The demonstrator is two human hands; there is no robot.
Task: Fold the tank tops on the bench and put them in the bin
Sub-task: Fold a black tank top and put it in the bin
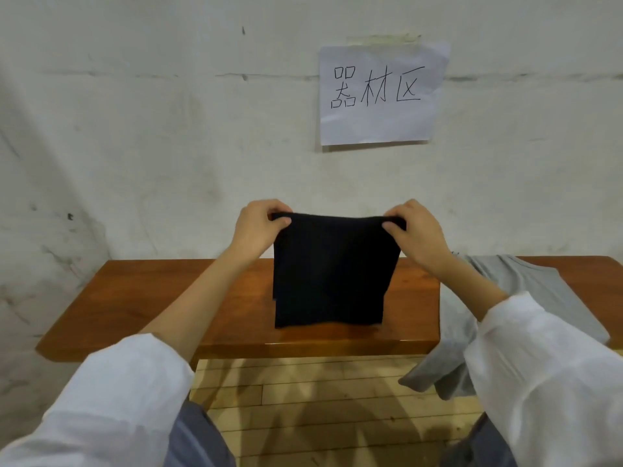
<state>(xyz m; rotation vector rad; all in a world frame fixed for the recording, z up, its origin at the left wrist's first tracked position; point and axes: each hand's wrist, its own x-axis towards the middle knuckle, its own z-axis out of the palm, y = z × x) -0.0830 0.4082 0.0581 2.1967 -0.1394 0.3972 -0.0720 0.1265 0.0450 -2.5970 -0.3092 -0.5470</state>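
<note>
Your left hand (259,227) & right hand (418,234) each pinch one top corner of the folded black tank top (332,267), thumbs on the near side. It hangs flat btw. them over the middle of the wooden table (168,298), and I cannot tell if its lower edge touches the top. The grey tank top (526,288) lies unfolded on the right end of the table, partly behind your right forearm, w/ one part hanging over the front edge toward the wood floor (320,399). A paper sign (381,96) w/ handwritten characters is taped on the wall above.
</note>
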